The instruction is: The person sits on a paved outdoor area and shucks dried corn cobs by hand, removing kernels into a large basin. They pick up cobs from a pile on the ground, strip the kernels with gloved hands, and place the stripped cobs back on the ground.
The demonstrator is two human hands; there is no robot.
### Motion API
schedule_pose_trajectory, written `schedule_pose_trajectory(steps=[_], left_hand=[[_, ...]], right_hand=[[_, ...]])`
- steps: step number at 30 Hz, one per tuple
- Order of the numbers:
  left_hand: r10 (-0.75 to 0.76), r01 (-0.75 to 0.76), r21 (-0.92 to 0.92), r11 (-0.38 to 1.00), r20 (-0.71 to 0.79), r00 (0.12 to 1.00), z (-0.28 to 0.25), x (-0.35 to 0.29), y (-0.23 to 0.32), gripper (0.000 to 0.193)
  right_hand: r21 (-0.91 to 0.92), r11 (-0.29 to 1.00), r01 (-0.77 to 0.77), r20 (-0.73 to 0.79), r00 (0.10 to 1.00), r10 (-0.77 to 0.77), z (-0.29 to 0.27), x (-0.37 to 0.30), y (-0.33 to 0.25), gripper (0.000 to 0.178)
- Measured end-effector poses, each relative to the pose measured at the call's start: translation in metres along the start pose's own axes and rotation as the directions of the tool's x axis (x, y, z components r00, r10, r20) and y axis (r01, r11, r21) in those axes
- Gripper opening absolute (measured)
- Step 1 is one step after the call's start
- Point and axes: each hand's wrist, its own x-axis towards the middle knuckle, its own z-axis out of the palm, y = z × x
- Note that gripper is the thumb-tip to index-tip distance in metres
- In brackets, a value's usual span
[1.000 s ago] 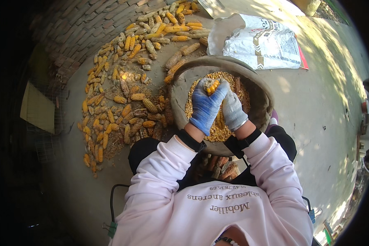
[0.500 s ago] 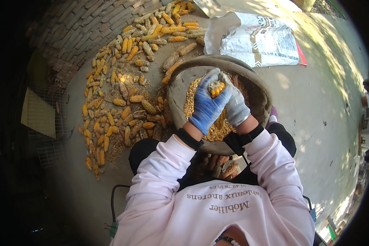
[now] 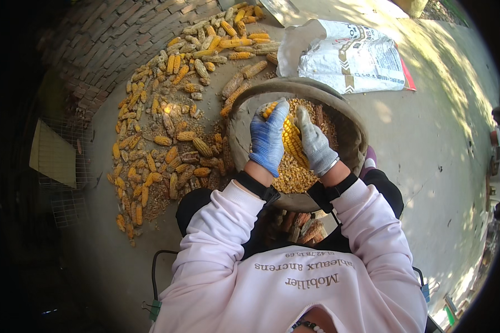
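Note:
My left hand (image 3: 268,136), in a blue knitted glove, is closed round a corn cob (image 3: 269,109) whose yellow end shows between thumb and fingers. A longer yellow corn cob (image 3: 294,143) slants between my two hands. My right hand (image 3: 318,147), in a grey-white glove, is curled against its right side; the fingertips beneath are hidden. Both hands are over a wide grey-brown basin (image 3: 244,105) holding loose corn kernels (image 3: 300,178). A reddish stripped cob (image 3: 319,115) rests inside, to the right.
Many corn cobs (image 3: 186,135) and scattered kernels cover the floor left of the basin. A white printed sack (image 3: 366,58) lies beyond it. Stripped cobs (image 3: 305,227) are heaped below, between my legs. A brick surface (image 3: 122,33) and a wire cage (image 3: 66,172) are at the left.
My hands have moved apart from being pressed together. My left hand has turned and shifted slightly left, and the long yellow cob between them now shows more fully.

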Motion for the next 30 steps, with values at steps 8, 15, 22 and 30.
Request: schedule_pose_trajectory(steps=[8, 15, 22, 30], left_hand=[[0.01, -0.01, 0.086, 0.996, 0.001, 1.0, 0.012, -0.016, -0.012, 0.017], [0.061, -0.06, 0.117, 0.991, 0.001, 0.998, 0.014, -0.013, -0.016, 0.011], [0.009, -0.002, 0.149, 0.989, -0.05, 0.999, 0.02, -0.007, -0.023, 0.019], [0.024, -0.032, -0.043, 0.999, -0.17, 0.985, 0.011, 0.01, -0.002, 0.012]], right_hand=[[-0.462, 0.856, 0.234, 0.066, 0.971, -0.23, -0.004, 0.021, 0.041, 0.037], [-0.158, 0.984, -0.081, -0.008, 0.997, 0.081, -0.006, 0.031, 0.045, 0.039], [0.105, 0.979, 0.176, -0.102, 0.981, -0.165, 0.008, 0.027, 0.048, 0.053], [-0.444, 0.821, 0.36, -0.063, 0.901, -0.429, 0.007, 0.009, 0.033, 0.062]])
